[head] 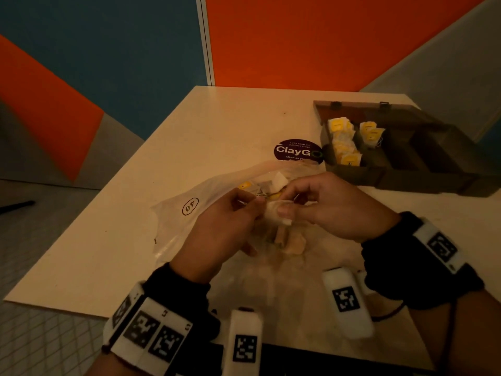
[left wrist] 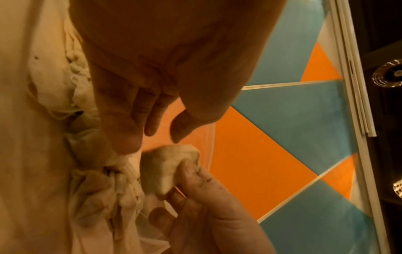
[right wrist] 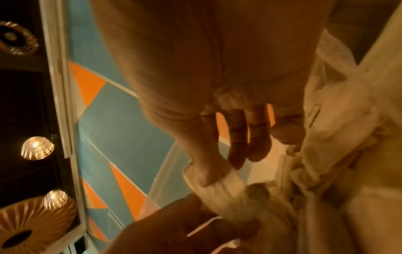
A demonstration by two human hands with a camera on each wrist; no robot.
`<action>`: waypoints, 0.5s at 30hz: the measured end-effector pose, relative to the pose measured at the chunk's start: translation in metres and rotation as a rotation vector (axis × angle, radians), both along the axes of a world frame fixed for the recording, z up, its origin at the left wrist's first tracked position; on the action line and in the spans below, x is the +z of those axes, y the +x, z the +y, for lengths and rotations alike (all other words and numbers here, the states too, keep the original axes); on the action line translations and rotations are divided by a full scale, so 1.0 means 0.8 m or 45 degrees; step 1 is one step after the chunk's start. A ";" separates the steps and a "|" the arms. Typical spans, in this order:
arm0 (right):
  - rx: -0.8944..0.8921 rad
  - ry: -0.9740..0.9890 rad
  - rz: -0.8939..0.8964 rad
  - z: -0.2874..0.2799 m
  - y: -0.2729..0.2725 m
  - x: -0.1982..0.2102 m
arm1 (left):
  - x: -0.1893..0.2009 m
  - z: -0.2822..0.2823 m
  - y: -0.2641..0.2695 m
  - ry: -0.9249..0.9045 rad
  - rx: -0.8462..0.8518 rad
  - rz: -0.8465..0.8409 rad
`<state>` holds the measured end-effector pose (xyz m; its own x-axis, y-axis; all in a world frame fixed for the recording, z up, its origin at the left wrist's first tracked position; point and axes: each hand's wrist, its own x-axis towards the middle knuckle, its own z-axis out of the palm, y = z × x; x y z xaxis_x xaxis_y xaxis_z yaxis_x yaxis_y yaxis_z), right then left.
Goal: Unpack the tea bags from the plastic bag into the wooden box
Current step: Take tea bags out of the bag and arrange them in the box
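Note:
A clear plastic bag (head: 184,213) lies in the middle of the table, with several tea bags (left wrist: 97,189) bunched inside. Both hands meet just above it. My right hand (head: 284,207) pinches a pale tea bag (head: 273,215) between thumb and fingers; the right wrist view shows that pinch (right wrist: 219,170) on the tea bag (right wrist: 226,192). My left hand (head: 248,202) has curled fingers at the same tea bag's other end, where a thin string runs. The open wooden box (head: 423,183) stands at the right and holds yellow-tagged tea bags (head: 344,142) in its left compartments.
A round dark "ClayGo" sticker (head: 298,150) sits on the cream table (head: 217,126) between the plastic bag and the box. The table's left edge drops to a tiled floor. Orange, blue and grey wall panels stand behind.

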<state>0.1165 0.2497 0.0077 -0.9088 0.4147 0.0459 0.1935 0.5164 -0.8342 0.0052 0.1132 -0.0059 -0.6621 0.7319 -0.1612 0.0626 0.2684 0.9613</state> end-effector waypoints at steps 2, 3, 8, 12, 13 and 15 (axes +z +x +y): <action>-0.009 -0.073 -0.065 0.003 -0.003 0.003 | -0.001 -0.002 -0.001 0.061 -0.046 0.136; -0.009 -0.104 -0.080 0.005 -0.004 0.003 | -0.001 -0.003 -0.001 0.085 -0.105 0.197; -0.058 -0.253 -0.040 0.006 -0.008 -0.001 | -0.010 -0.001 -0.005 0.032 -0.210 0.335; -0.001 0.251 -0.163 0.014 0.007 -0.005 | -0.023 0.002 -0.011 -0.035 0.004 0.316; 0.097 0.420 -0.251 0.012 0.011 -0.005 | -0.023 0.002 -0.012 -0.011 0.034 0.270; 0.253 0.613 -0.460 0.007 0.018 -0.004 | -0.020 0.002 -0.012 0.017 0.060 0.215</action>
